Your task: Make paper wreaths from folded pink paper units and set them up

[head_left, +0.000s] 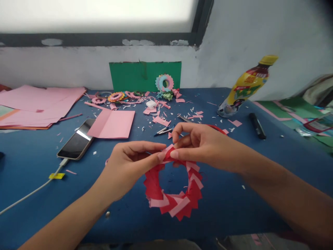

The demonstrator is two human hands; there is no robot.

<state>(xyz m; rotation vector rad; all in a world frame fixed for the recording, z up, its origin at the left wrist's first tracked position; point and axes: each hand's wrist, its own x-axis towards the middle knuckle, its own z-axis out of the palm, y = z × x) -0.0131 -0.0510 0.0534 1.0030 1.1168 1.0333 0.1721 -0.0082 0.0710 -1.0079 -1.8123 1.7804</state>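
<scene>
A ring-shaped paper wreath (193, 201), folded from overlapping red and pink pieces, hangs between my hands above the front of the blue table. My left hand (130, 163) pinches its upper left part between thumb and fingers. At the top of the ring, my right hand (197, 146) is closed on the paper, its thumb pressed on a red fold right beside the left fingertips. The fingers behind the wreath are partly hidden. Just beyond my right hand lie scissors (217, 129) with red handles, partly covered by that hand, and a pen (162, 131).
Pink paper sheets (49, 100), a charging phone (77, 140) and a folded pink card (117, 124) lie to the left. Smaller paper rings (164, 83) and scraps sit at the back near a green board (130, 76). A tilted drink bottle (246, 86) and black marker (257, 125) stand right.
</scene>
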